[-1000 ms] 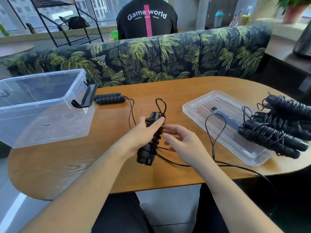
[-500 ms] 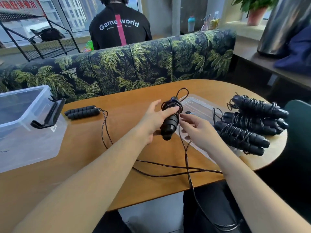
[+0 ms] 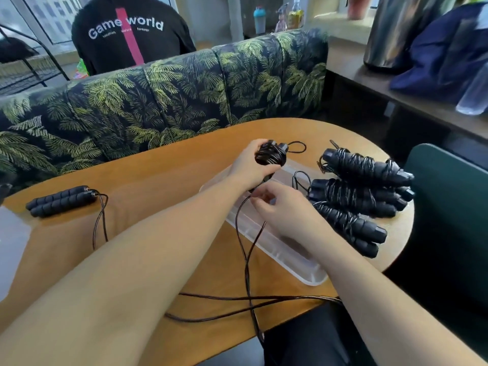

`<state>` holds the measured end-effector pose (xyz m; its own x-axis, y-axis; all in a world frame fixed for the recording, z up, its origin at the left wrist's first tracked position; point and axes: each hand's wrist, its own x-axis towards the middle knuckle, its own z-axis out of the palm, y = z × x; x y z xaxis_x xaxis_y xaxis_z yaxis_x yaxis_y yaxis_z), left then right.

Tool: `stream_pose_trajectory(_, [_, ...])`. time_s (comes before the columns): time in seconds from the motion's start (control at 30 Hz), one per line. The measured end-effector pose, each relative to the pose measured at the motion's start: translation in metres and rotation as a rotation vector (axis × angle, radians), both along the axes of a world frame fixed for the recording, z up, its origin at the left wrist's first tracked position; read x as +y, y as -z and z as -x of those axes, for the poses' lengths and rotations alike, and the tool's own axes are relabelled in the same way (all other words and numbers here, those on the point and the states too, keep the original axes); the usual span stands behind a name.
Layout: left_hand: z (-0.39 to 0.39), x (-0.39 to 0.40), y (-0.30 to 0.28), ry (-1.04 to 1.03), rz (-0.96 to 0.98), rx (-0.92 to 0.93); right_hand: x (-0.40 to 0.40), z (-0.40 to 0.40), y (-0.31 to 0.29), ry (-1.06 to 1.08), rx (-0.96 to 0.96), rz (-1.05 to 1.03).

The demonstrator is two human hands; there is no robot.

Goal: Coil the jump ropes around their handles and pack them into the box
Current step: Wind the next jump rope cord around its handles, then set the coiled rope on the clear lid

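Your left hand (image 3: 253, 167) is wrapped around the pair of handles (image 3: 270, 155), holding them upright over the clear lid (image 3: 290, 257), with a few turns of cord already on the top end, and your right hand (image 3: 284, 207) sits just below it with fingers curled, pinching the loose cord (image 3: 244, 249) where it feeds up. From there the cord drops across the wooden table (image 3: 169, 180), crosses itself near the edge and hangs off toward your lap. It looks thin and springy to me, so I'd guess it wants to unwind the second you slacken off; keep tension with the pinch close to the handles and clamp each wrap with your left thumb. The handles look light and grippy, so hold them mid-shaft. The coiled ropes (image 3: 361, 191) are stacked just right of the lid, one uncoiled rope (image 3: 60, 200) waits at the left, and only a corner of the box (image 3: 12, 244) shows at the far left, so nothing looks packed yet
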<state>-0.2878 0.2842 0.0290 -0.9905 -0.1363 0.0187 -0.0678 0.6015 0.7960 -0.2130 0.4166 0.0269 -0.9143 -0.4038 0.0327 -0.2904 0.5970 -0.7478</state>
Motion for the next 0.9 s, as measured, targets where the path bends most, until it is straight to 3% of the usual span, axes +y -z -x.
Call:
stream_pose_trajectory(0.23, [-0.006, -0.023, 0.003, -0.016, -0.068, -0.063, -0.003, 0.008, 0.004, -0.011, -0.022, -0.002])
stream_pose_trajectory(0.5, [-0.075, -0.094, 0.018, -0.032, -0.023, 0.027, -0.037, -0.005, 0.004, -0.086, -0.062, -0.011])
stream_pose_trajectory(0.77, [-0.152, -0.205, 0.038, -0.229, 0.099, 0.000, -0.118, -0.023, 0.011, -0.202, -0.048, -0.027])
stream_pose_trajectory(0.9, [-0.189, -0.253, 0.048, -0.372, 0.186, 0.104, -0.172, -0.025, 0.010, -0.282, -0.053, -0.048])
